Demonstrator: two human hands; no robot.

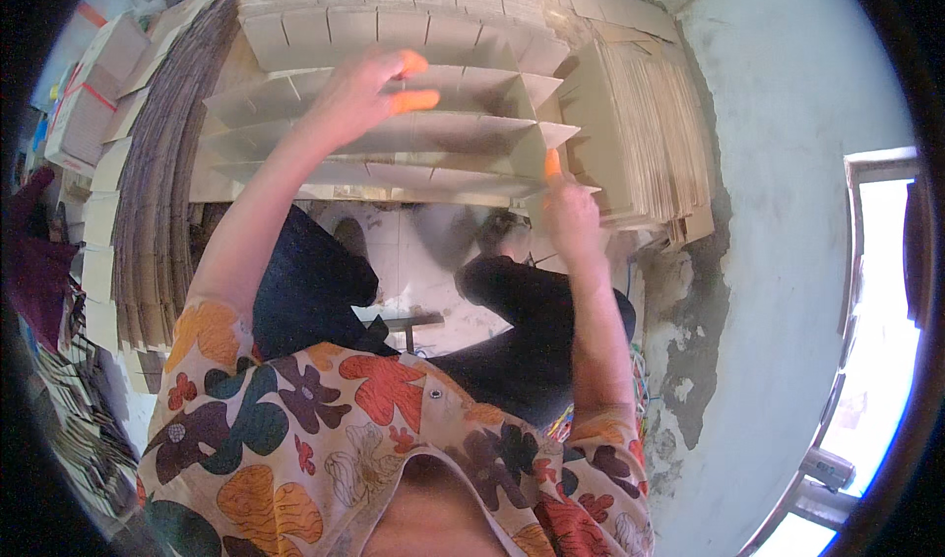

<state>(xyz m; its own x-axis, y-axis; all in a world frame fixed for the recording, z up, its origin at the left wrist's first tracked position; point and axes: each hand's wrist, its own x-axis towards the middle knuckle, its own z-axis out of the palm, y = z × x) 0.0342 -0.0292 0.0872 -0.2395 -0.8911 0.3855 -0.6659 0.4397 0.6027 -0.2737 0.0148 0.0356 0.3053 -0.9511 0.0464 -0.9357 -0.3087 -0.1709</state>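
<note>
Several long slotted cardboard divider strips point(453, 136) stand on edge in rows across the work surface. A shorter cardboard cross strip point(529, 144) meets them near their right end. Above the rows, my left hand point(354, 94) is open, its orange-covered thumb and finger spread apart with nothing visible between them. At the right end, my right hand point(573, 215) is closed by the cross strip, an orange-covered finger against the cardboard. The grip's far side is hidden.
A tall stack of cardboard strips point(167, 173) lines the left side, and another stack point(645, 129) stands at the right. More slotted strips point(394, 28) lie at the back. White boxes point(94, 114) sit far left. A stained wall point(778, 163) rises on the right.
</note>
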